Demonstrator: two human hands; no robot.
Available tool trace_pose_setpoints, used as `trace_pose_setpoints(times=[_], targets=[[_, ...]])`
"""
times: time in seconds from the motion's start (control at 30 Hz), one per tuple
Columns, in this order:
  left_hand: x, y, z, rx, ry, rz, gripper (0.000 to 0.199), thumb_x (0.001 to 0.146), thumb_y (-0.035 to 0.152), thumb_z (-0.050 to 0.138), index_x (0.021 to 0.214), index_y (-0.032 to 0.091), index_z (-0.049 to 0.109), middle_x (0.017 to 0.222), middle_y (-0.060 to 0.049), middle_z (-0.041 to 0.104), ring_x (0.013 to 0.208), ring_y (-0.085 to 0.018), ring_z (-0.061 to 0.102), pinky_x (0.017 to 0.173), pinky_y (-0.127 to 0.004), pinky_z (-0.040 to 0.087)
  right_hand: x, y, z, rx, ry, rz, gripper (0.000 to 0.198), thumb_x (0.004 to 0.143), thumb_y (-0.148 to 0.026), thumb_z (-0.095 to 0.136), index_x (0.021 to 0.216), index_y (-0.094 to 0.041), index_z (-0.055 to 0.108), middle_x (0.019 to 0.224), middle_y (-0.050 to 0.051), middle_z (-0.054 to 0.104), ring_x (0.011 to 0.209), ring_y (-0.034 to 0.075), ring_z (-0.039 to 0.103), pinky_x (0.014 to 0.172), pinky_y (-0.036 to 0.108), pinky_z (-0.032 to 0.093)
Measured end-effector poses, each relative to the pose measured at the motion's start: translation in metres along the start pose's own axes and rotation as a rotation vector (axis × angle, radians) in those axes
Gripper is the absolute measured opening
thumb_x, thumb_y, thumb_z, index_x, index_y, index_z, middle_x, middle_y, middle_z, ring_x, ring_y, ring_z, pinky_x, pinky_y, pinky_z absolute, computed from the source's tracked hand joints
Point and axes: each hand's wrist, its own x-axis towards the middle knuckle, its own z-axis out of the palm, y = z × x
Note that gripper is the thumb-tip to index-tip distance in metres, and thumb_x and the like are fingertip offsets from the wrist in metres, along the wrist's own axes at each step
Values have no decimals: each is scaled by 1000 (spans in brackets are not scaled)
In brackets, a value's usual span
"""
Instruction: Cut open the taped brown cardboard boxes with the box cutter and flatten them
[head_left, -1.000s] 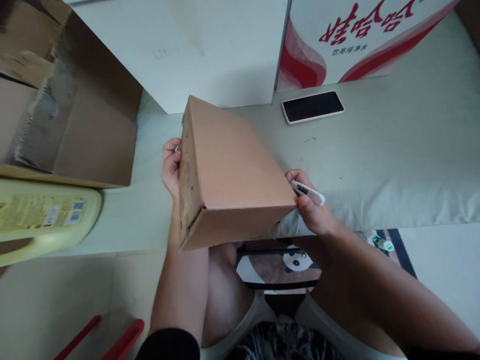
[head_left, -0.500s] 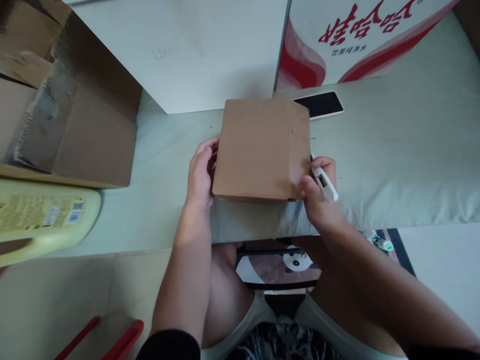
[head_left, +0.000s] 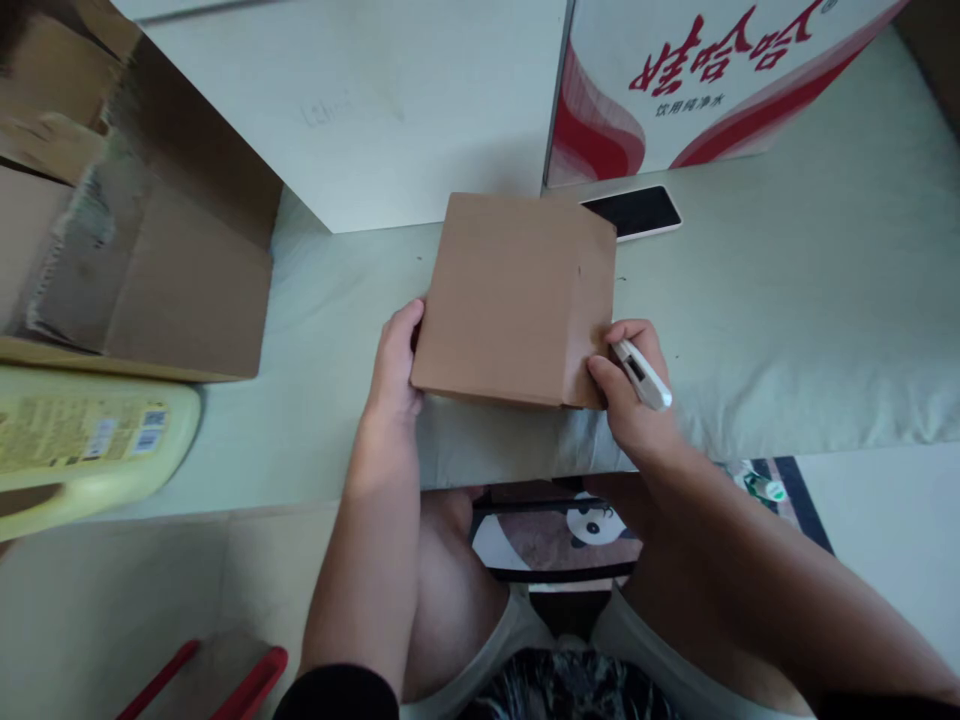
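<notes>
A plain brown cardboard box [head_left: 495, 300] is between my two hands, over the pale green cloth surface. My left hand [head_left: 396, 360] is closed on its left side, thumb at the edge and the other fingers hidden behind it. My right hand [head_left: 637, 385] is wrapped round a white box cutter [head_left: 641, 375] with a dark slot in its handle. Its thumb and fingertips touch the box's lower right side. The blade end of the cutter is hidden by the fingers and the box.
Behind the box stand a white panel [head_left: 360, 120] and a white-and-red carton [head_left: 697, 90]. A phone [head_left: 645, 211] lies by the box's far right corner. At left are an open cardboard carton [head_left: 195, 270] and a yellow jug [head_left: 90, 430]. Red handles [head_left: 251, 685] show below.
The box has shifted slightly left and turned a little, its right side facing me more. Both hands moved along with it, and the box cutter went slightly left.
</notes>
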Motion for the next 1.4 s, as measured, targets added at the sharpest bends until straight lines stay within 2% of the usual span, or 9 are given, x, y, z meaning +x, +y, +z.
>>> trace_pose_setpoints(times=[0.13, 0.33, 0.5, 0.63, 0.8, 0.93, 1.07, 1.3, 1.4], targets=[[-4, 2, 0, -1, -49, -12, 47, 73, 62, 70, 90, 18, 72, 96, -10, 80, 117, -34, 73, 90, -39, 63, 1, -3, 1, 23, -23, 25, 21, 86, -25, 59, 97, -28, 42, 71, -7, 34, 58, 14, 33, 57, 30, 30], [-9, 4, 1, 60, -181, -36, 54, 74, 61, 70, 105, 17, 74, 116, -12, 79, 131, -36, 67, 102, -42, 59, 1, 1, 2, -13, 99, 15, 19, 84, -26, 57, 97, -28, 44, 76, -5, 37, 65, 16, 39, 62, 32, 33], [-12, 9, -2, 104, -304, -86, 69, 76, 63, 72, 127, 17, 70, 134, -13, 74, 138, -38, 61, 106, -43, 58, 4, 1, 3, 10, 184, 69, 19, 82, -28, 54, 97, -28, 44, 79, -4, 37, 69, 17, 41, 67, 34, 35], [-16, 15, -10, 226, -490, -76, 95, 71, 66, 82, 149, 18, 57, 156, -14, 58, 151, -40, 47, 120, -44, 47, 7, 1, 1, 25, 230, 95, 20, 78, -30, 55, 95, -28, 44, 80, -3, 39, 72, 18, 43, 68, 34, 36], [-16, 19, -20, 512, -726, -49, 134, 60, 62, 94, 168, 22, 26, 173, -17, 33, 161, -43, 27, 131, -52, 30, 10, 5, -2, 60, 257, 136, 21, 76, -32, 57, 94, -27, 46, 80, -3, 42, 73, 18, 43, 69, 34, 37], [-11, 16, -25, 708, -742, -33, 137, 64, 48, 93, 171, 25, 11, 172, -17, 35, 161, -43, 29, 133, -58, 22, 13, 7, -2, 93, 259, 167, 22, 75, -33, 57, 93, -27, 47, 79, -4, 43, 72, 17, 42, 68, 33, 36], [-8, 17, -31, 660, -759, -34, 131, 69, 37, 89, 171, 22, 10, 177, -17, 22, 165, -40, 18, 135, -54, 18, 15, 8, -2, 124, 253, 178, 23, 73, -34, 58, 92, -27, 48, 79, -4, 44, 72, 17, 43, 67, 33, 36], [-9, 22, -37, 561, -767, -158, 124, 73, 25, 83, 171, 26, 7, 178, -15, 19, 165, -41, 17, 128, -55, 37, 16, 7, -4, 106, 234, 177, 22, 73, -33, 57, 92, -27, 48, 78, -4, 44, 71, 17, 42, 68, 33, 35], [-10, 24, -37, 568, -739, -176, 122, 73, 20, 80, 171, 25, 8, 178, -15, 21, 165, -41, 16, 126, -52, 40, 16, 9, -5, 123, 216, 183, 24, 73, -34, 58, 93, -27, 47, 78, -5, 42, 71, 17, 42, 68, 33, 34]])
